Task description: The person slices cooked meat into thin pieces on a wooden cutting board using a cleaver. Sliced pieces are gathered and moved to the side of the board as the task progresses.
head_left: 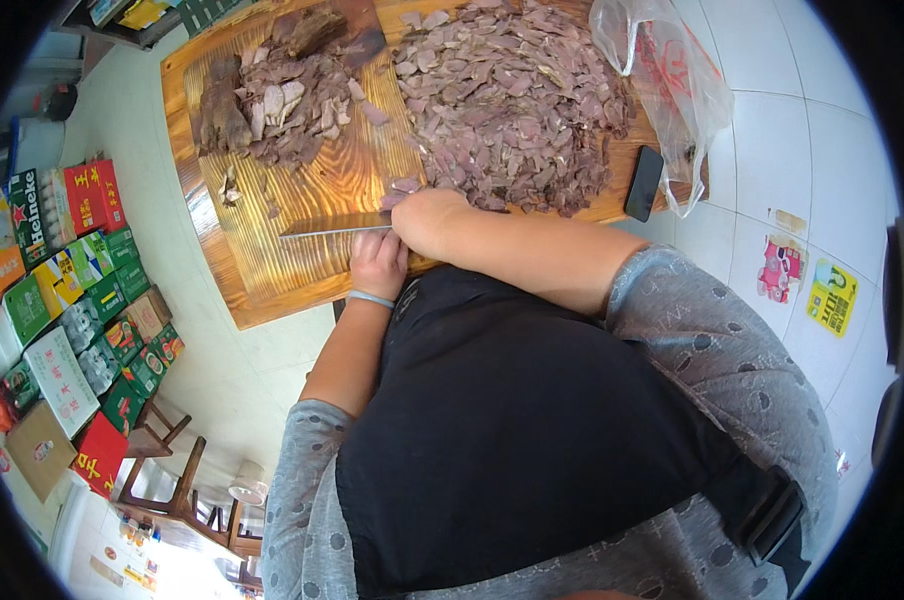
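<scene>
My right hand (pixel 431 217) grips a knife at the table's near edge, its handle hidden in the fist. The knife blade (pixel 335 224) points left over the wooden cutting board (pixel 332 195) and mirrors the wood grain. Just below the blade, my left hand (pixel 377 262) has its fingers curled close to the right hand; whether anything is between them is hidden. A few meat slices (pixel 401 189) lie just beyond my right fist. Farther up the board is a heap of sliced, dark cooked meat (pixel 294 109) with larger chunks (pixel 225 109) beside it.
A wide pile of thin meat slices (pixel 512 105) covers the table's right part. A clear plastic bag (pixel 681 97) and a black phone (pixel 644 183) lie at the right edge. Stacked drink cartons (pixel 84 262) stand on the left, with wooden stools (pixel 181 495) below them.
</scene>
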`<act>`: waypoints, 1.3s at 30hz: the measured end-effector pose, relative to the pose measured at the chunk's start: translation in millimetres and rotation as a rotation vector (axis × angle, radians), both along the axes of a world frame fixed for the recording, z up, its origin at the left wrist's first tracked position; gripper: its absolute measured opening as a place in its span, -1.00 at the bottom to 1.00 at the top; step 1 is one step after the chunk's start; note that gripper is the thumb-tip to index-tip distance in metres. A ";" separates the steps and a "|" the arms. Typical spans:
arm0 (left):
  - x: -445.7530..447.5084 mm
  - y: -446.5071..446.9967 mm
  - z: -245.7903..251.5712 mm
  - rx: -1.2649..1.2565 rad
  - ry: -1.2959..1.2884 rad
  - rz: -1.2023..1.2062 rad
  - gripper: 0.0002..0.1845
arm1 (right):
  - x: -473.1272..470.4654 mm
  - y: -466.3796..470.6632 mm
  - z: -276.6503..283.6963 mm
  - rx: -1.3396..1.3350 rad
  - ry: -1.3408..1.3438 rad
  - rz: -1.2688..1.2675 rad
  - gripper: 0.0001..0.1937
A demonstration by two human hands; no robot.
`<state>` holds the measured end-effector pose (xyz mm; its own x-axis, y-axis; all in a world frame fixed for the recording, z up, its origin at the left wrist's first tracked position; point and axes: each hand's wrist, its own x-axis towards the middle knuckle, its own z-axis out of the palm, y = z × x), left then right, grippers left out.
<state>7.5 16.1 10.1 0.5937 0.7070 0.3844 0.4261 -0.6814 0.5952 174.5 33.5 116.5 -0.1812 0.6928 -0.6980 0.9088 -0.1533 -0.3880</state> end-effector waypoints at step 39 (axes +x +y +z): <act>3.0 -1.7 -1.2 0.019 0.030 0.066 -0.80 | 6.6 -10.3 4.2 -0.100 -0.052 -0.032 -0.76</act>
<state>10.5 14.4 8.9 0.5575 0.7376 0.3809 0.4875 -0.6623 0.5689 181.1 23.2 120.6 -0.1218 0.6245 -0.7715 0.9212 -0.2182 -0.3221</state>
